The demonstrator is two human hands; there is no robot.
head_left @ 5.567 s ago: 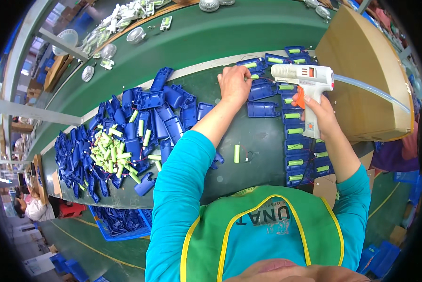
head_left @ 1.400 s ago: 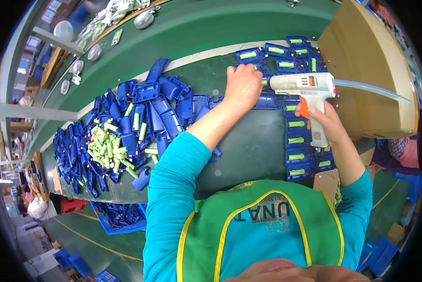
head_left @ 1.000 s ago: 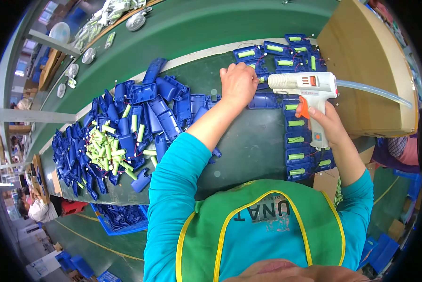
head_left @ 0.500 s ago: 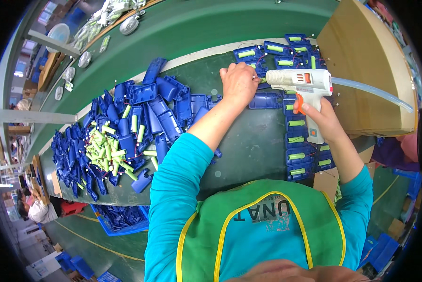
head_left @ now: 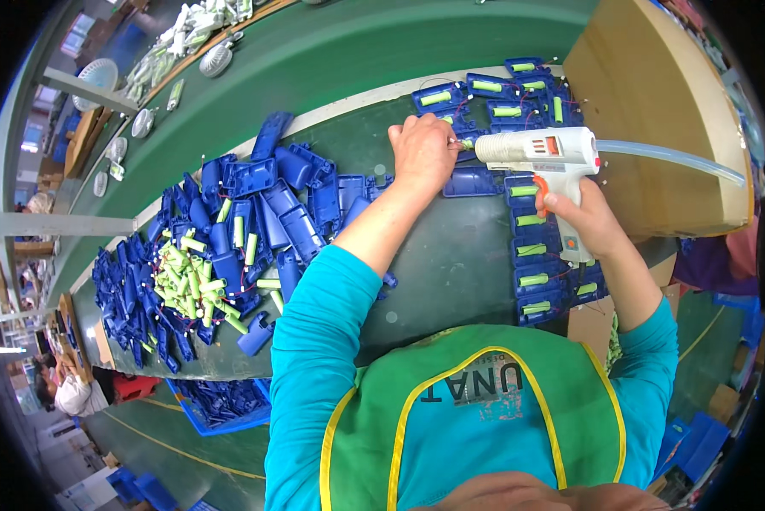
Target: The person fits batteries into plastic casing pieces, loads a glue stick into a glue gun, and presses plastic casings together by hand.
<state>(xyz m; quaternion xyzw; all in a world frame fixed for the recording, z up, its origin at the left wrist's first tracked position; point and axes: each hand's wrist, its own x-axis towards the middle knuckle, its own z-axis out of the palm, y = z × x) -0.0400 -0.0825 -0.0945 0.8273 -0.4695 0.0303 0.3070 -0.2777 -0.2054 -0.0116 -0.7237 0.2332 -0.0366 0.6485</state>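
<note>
My right hand [head_left: 589, 220] grips a white hot glue gun [head_left: 546, 152] by its handle, with a finger at the orange trigger. The gun lies level, its nozzle pointing left at my left fingertips. My left hand [head_left: 423, 152] is closed in a pinch beside the nozzle, over a blue plastic shell; what it pinches is small and mostly hidden. A bit of green shows at the nozzle tip. Just below lies an open blue shell [head_left: 471, 181]. Further blue shells holding green battery cells [head_left: 534, 279] with thin wires stand in rows around the gun.
A heap of blue shells [head_left: 297, 223] and loose green battery cells [head_left: 186, 277] covers the left of the green table [head_left: 434, 264]. A tall cardboard box [head_left: 655, 119] stands at the right, the glue stick reaching toward it. A blue crate [head_left: 221, 404] sits below the table's edge.
The whole view has shifted slightly. My left hand keeps its pinch by the nozzle, and the glue gun stays in my right hand at nearly the same spot.
</note>
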